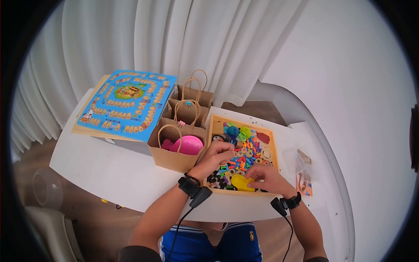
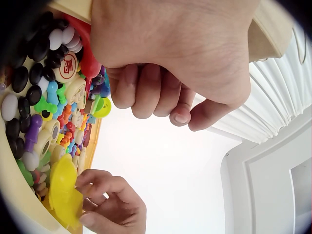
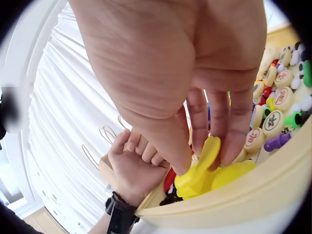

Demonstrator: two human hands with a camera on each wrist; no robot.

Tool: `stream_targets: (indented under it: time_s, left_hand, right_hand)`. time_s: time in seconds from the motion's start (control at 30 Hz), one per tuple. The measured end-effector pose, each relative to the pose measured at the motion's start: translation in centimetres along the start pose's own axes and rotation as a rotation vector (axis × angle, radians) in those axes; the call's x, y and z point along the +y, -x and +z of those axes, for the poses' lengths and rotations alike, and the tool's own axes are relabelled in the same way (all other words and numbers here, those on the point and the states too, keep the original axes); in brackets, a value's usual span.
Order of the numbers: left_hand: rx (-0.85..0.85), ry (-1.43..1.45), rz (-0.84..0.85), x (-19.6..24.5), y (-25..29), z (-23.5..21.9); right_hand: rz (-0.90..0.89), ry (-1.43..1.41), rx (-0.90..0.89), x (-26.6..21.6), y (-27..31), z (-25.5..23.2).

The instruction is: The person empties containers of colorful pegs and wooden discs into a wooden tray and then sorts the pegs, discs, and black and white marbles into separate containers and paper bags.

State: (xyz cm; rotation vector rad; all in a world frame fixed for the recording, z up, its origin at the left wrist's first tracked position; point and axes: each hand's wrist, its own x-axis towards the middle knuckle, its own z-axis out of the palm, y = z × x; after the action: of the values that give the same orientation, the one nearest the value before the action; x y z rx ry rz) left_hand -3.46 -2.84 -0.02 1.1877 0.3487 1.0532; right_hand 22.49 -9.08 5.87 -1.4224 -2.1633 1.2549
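Note:
My right hand pinches the edge of a thin, curved yellow plastic piece at the near side of a wooden tray. In the right wrist view, the thumb and fingers close around a raised part of this yellow piece, which lies low among the game pieces. My left hand hovers over the tray's left side, fingers loosely curled, with nothing showing in them. Beside it in the left wrist view lie a red plastic piece and several black and white round pieces.
The tray also holds Chinese chess discs, colourful pegs and a green plastic piece. Left of it stand paper bags with upright handles, one containing a pink item. A blue board game lies farther left; a clear plastic bag lies right.

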Motion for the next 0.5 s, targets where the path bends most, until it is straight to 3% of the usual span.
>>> stream_targets:
  time_s: [0.13,0.23,0.3,0.4,0.5]
  left_hand:
    - [0.004,0.022,-0.006,0.3,0.2,0.0]
    - [0.007,0.037,-0.033,0.3,0.2,0.0]
    - [0.004,0.040,-0.037,0.3,0.1,0.0]
    - [0.018,0.029,-0.023,0.4,0.2,0.1]
    - [0.023,0.027,-0.024,0.4,0.1,0.2]
  right_hand:
    - [0.034,0.125,0.011,-2.2,-0.4,0.4]
    - [-0.021,0.244,-0.051,-1.4,-1.2,0.5]
    - [-0.162,0.277,-0.087,-0.2,-1.7,0.8]
    - [-0.156,0.454,-0.118,-1.2,-1.9,0.5]
    - [-0.123,0.374,-0.150,-2.8,-1.9,-0.6]
